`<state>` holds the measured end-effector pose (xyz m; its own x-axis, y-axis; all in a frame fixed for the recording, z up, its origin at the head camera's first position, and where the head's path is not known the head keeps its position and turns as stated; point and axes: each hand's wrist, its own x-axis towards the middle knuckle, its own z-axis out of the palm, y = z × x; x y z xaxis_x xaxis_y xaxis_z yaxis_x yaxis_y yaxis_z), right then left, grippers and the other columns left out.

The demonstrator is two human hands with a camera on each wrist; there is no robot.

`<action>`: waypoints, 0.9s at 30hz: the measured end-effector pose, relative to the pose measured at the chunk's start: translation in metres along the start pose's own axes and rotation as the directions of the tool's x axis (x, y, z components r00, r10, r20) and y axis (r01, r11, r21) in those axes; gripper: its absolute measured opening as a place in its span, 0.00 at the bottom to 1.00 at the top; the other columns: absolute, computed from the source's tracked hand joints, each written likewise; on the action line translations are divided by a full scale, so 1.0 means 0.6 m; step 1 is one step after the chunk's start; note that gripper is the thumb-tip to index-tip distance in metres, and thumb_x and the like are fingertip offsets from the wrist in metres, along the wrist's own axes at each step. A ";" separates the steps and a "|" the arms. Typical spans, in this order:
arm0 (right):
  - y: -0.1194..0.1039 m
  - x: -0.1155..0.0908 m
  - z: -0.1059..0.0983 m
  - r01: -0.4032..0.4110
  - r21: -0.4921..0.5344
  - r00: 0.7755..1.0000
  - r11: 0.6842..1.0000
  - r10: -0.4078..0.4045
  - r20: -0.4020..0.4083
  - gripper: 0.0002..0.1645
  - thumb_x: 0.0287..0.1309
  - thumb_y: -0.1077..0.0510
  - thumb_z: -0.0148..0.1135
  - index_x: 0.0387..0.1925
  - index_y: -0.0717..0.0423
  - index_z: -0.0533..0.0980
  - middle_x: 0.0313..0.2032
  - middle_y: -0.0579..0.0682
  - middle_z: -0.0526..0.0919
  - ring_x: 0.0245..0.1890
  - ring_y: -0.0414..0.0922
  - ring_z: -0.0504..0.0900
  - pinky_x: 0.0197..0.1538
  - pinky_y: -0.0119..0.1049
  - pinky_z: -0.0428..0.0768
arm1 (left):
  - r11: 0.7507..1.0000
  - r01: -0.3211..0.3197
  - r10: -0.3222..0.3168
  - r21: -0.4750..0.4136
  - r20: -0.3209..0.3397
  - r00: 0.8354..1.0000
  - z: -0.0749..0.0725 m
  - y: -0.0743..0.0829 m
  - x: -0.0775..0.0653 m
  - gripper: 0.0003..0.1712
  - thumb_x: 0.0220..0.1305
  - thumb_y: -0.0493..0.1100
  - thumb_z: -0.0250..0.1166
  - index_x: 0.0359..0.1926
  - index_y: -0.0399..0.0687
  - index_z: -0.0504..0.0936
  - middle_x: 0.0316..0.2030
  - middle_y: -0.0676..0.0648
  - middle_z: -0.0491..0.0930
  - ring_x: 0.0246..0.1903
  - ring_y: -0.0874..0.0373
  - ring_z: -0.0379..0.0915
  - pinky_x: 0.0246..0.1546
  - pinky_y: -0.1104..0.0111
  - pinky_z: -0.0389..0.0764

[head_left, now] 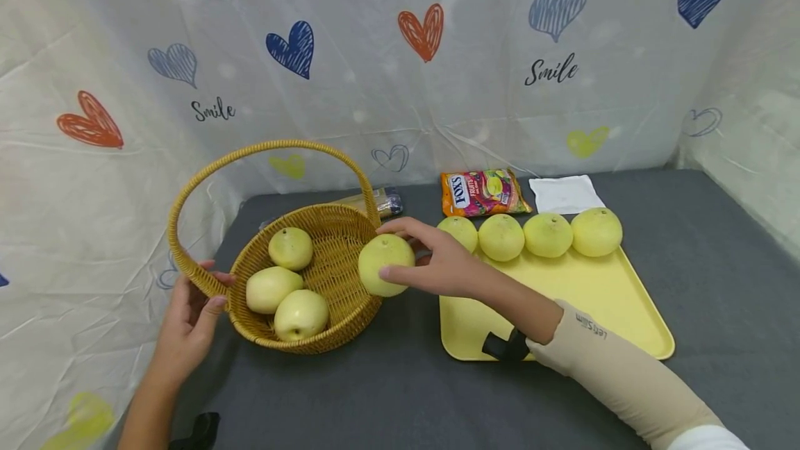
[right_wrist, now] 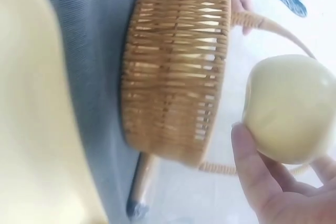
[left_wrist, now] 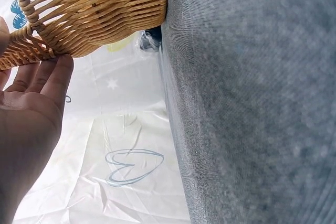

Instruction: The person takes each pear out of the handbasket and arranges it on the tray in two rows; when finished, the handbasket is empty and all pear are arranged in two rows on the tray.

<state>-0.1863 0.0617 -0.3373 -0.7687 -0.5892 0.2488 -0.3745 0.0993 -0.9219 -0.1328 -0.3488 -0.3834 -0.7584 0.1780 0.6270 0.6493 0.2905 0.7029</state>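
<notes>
My right hand holds a round yellow-green fruit between thumb and fingers, above the right rim of the wicker basket. In the right wrist view the fruit looks smooth and pale, held above the level of the basket rim. Three similar fruits lie in the basket's left half. At the basket's left side my left hand grips the lower end of the arched handle. Seen from the left wrist, the fingers press against the woven handle base.
A yellow tray stands to the right, with several like fruits lined along its far edge. Behind it lie an orange candy bag and a white cloth or tissue. A wrapped package lies behind the basket.
</notes>
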 end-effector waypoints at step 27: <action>0.046 -0.113 -0.088 -0.179 -0.397 0.983 0.900 0.142 -0.119 0.32 0.53 0.41 0.76 0.55 0.49 0.78 0.46 0.43 0.80 0.44 0.45 0.81 0.45 0.41 0.83 | 0.999 0.036 -0.036 0.036 0.021 0.999 -0.003 0.004 -0.002 0.30 0.68 0.18 0.49 0.69 0.24 0.56 0.50 0.32 0.72 0.54 0.56 0.75 0.50 0.77 0.74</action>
<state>-0.1722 0.1467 -0.3640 -0.8704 -0.4693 0.1485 -0.4056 0.5127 -0.7568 -0.1300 -0.3499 -0.3821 -0.7826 0.1875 0.5936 0.6193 0.3308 0.7121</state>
